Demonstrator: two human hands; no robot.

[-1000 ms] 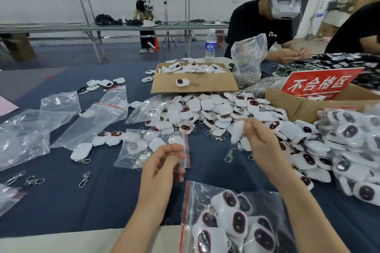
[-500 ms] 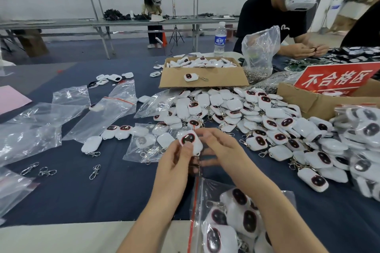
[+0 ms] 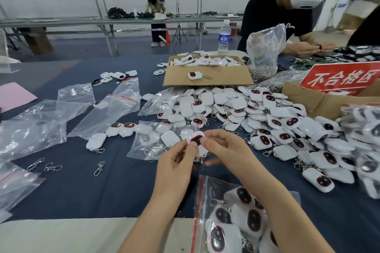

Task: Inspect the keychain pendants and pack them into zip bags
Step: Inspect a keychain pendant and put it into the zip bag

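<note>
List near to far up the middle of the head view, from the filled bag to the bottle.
filled zip bag → left hand and right hand, both pinching the held pendant → loose pendant pile → cardboard box → water bottle

Pendant pile [image 3: 246, 113] right of empty bags [image 3: 41, 125], cardboard box [image 3: 226, 77] behind it
</note>
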